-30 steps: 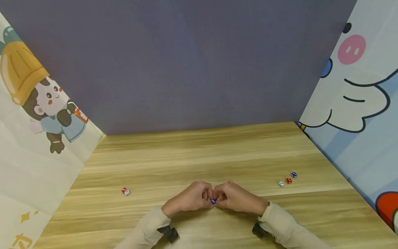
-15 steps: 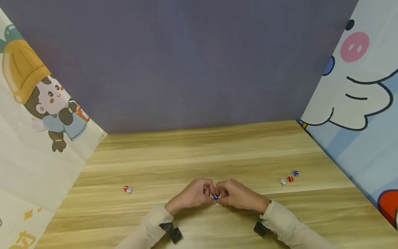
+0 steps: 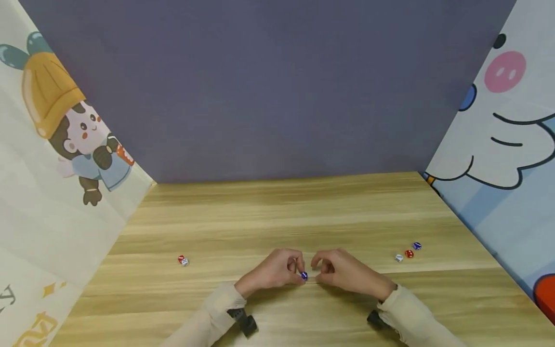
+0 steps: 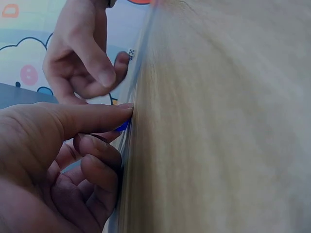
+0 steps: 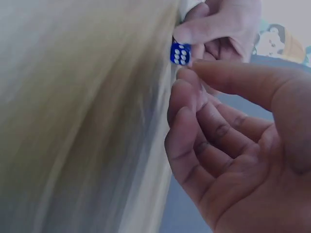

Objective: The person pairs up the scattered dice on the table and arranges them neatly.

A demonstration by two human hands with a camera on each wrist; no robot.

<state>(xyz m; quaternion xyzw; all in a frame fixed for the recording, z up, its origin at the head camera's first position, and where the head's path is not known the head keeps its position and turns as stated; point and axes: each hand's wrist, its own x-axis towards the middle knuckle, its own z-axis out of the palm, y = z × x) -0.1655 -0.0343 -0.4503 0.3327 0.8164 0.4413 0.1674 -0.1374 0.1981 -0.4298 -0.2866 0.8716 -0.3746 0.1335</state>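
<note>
Between the thumb and forefinger of my left hand (image 3: 276, 268) is a blue die (image 3: 304, 275) with white pips, pinched low at the table (image 3: 277, 217). In the right wrist view, a face with several pips shows on the blue die (image 5: 180, 54); in the left wrist view only a blue sliver peeks out under the thumb. My right hand (image 3: 349, 273) is just to the right of it, a small gap away. Its thumb and forefinger stand apart in the head view, its other fingers bend loosely, and it holds nothing.
At the left of the table a red die (image 3: 181, 259) and a white die (image 3: 185, 262) lie together. Toward the right, a white die (image 3: 399, 258), a red die (image 3: 409, 253) and a blue die (image 3: 417, 246) form a slanting row. A grey panel (image 3: 277, 96) stands behind.
Both hands were together at the blue die; my right hand has let go and drawn away to the right. My left hand keeps its pinch. The head view has shifted slightly.
</note>
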